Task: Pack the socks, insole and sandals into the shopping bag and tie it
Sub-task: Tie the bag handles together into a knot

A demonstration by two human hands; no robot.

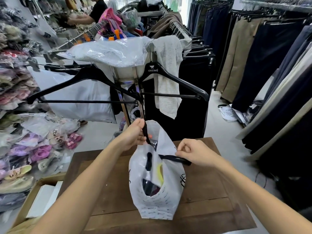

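1. Clothes fill the shop all around: dark trousers (pixel 263 53) hang on the right, and bagged sandals (pixel 40 151) lie heaped on the left.
2. 1 brown wooden table (pixel 207 196) sits low in front, flat and hard, with lines between its boards.
3. 1 white shopping bag (pixel 157 196) stands on the table, near the middle. It is thin, crinkly plastic with small dark print.
4. 2 black handles stick out of the bag. They look soft and flat like ribbon.
5. 1 left hand (pixel 135 135) has its fingers curled round the left handle (pixel 146 132) and pulls it straight up.
6. 1 right hand (pixel 194 152) pinches the right handle (pixel 175 159) with bent fingers and pulls it off to the right.
7. Inside the open bag you can see something dark and something yellow (pixel 160 171), but the bag hides most of them. I cannot tell which are socks, the insole or the sandals.
8. 2 big black hangers (pixel 168 76) hang on a metal rack behind the bag.
9. 1 cardboard box (pixel 33 198) at the lower left is cut off by the edge.
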